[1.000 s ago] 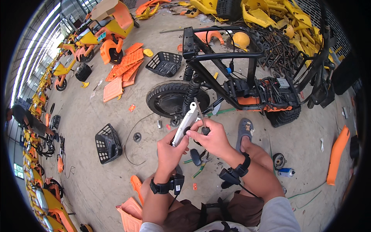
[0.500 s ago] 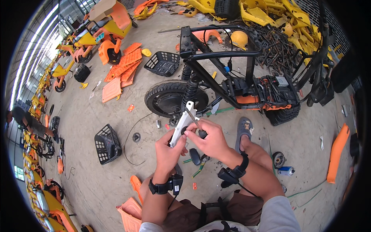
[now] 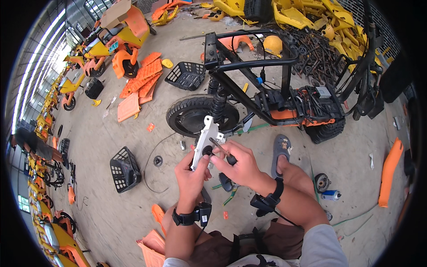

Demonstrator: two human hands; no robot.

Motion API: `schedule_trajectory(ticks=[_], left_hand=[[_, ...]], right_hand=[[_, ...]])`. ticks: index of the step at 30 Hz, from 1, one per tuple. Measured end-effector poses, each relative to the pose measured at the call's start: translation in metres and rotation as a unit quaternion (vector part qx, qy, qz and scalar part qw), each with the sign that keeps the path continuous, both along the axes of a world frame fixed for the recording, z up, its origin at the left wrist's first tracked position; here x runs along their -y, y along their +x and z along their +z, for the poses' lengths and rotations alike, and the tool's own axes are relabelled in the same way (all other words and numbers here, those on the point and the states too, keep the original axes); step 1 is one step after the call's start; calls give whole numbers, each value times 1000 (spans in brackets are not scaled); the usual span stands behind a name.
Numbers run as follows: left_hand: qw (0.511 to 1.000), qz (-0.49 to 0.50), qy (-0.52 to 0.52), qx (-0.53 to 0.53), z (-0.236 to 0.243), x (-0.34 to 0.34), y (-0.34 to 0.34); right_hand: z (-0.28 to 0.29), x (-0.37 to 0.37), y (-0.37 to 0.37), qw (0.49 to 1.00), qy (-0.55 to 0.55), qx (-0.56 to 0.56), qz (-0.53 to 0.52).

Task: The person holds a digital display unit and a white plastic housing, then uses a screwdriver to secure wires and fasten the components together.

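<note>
My left hand [image 3: 190, 176] is closed around the lower end of a white elongated part [image 3: 206, 133] with small mounting lugs, held upright and slightly tilted. A black round piece [image 3: 207, 150] sits on its face, with my left thumb against it. My right hand [image 3: 243, 166] is closed on a screwdriver [image 3: 231, 159] with a dark handle, its shaft pointing up and left beside the white part. The right fingertips are close to the black round piece; whether they touch it, I cannot tell. Fingers hide the white part's lower end.
Just beyond my hands stands a stripped black scooter frame [image 3: 253, 64] with its wheel [image 3: 195, 115]. Black baskets [image 3: 125, 170], a sprocket [image 3: 158, 160], a blue spray can [image 3: 331, 195] and orange panels [image 3: 142, 80] lie about. A person [image 3: 33, 144] is at far left.
The white part has shifted slightly left and turned, so its face and the black round piece show more. Both hands moved with it. The person at far left has shifted.
</note>
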State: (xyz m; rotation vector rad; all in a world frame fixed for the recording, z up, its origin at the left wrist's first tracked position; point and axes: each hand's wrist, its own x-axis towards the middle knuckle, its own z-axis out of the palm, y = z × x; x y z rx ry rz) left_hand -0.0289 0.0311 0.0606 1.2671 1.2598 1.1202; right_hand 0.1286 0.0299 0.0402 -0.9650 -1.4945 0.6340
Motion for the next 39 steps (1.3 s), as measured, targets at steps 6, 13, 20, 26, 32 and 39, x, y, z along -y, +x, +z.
schedule_trajectory(ticks=[6, 13, 20, 26, 32, 39], left_hand=[[997, 53, 5, 49, 2, -3, 2], [992, 86, 36, 90, 6, -1, -7], [989, 91, 44, 107, 6, -1, -7], [990, 88, 91, 60, 5, -1, -6], [990, 78, 108, 34, -8, -1, -4], [991, 76, 100, 38, -4, -1, -3]], right_hand=[[-5, 5, -3, 999, -5, -26, 33], [-11, 8, -11, 998, -7, 43, 53], [-20, 19, -29, 985, -141, 41, 87], [-22, 15, -33, 983, -163, 31, 84], [-24, 13, -31, 981, -175, 30, 81], [-22, 14, -30, 976, -197, 35, 83]])
